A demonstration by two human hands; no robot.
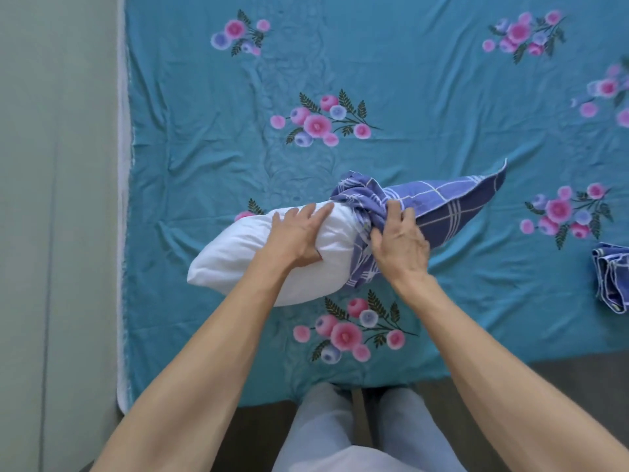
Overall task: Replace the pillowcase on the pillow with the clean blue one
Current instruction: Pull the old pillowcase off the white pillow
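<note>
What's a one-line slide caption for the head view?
Left hand presses the white pillow while right hand grips the bunched blue plaid pillowcase at its end.

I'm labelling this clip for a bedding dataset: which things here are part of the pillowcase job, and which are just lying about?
Part of the job:
- white pillow, pressed by the left hand
- blue checked pillowcase, bunched over the pillow's end, gripped by the right hand
- second blue checked cloth at the right edge, probably the other pillowcase

Just there:
- floral teal bedsheet
</note>
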